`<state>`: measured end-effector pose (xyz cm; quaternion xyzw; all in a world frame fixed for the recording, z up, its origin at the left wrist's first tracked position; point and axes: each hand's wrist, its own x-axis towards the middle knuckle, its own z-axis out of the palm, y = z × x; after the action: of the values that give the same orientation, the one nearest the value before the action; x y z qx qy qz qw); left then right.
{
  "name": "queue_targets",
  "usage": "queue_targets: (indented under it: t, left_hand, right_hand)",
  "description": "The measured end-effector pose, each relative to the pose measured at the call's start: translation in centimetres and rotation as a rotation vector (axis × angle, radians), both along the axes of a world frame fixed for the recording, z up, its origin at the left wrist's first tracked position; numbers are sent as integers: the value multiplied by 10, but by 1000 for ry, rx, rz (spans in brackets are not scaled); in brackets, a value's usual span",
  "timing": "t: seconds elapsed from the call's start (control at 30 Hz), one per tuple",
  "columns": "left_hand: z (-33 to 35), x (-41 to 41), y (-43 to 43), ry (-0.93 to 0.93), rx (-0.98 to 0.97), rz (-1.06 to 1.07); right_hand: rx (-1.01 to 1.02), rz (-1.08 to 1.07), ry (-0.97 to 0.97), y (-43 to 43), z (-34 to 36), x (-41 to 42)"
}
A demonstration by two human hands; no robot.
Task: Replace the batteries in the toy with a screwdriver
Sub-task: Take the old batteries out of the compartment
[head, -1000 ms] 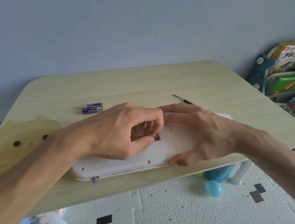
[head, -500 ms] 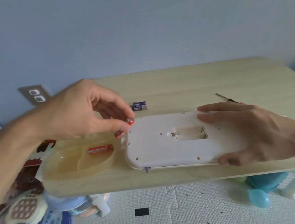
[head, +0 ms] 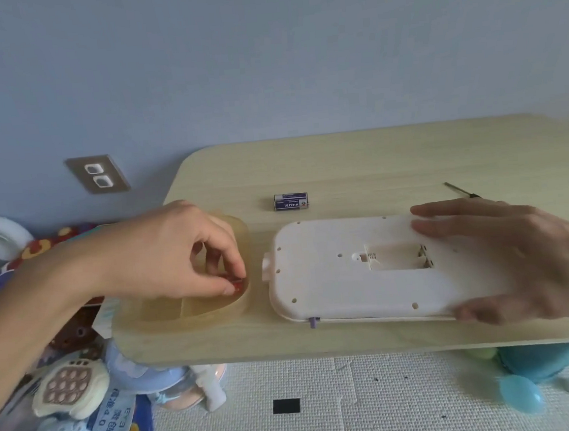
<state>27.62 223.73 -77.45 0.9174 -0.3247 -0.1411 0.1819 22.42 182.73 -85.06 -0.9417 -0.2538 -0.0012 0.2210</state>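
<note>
Left hand (head: 173,252) pinches red battery (head: 235,281) over tray (head: 212,311), beside toy (head: 366,266)

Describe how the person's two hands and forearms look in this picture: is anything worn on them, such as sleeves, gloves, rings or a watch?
Both are bare. The left hand and its forearm show no sleeve, glove, ring or watch. The right hand shows none either; its forearm is out of frame. Fingernails look short and unpainted.

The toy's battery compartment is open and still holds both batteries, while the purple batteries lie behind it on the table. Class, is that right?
Not quite. The head view shows the toy with its battery compartment open but empty; the purple batteries do lie behind it on the table.
</note>
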Motion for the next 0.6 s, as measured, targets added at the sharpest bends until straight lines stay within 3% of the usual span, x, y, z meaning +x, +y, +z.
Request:
queue_targets:
  t: [0.07, 0.27, 0.6]
  left_hand:
    - [6, 6, -6, -39, -38, 15]
    - [6, 58, -48, -258, -130, 165]
    - [-28, 98, -93, -371, 78, 177]
  right_hand:
    - [-8, -4, 34, -2, 33, -4]
    - [-26, -35, 82, -2, 40, -8]
    - [-61, -47, 62, -4, 38, -7]
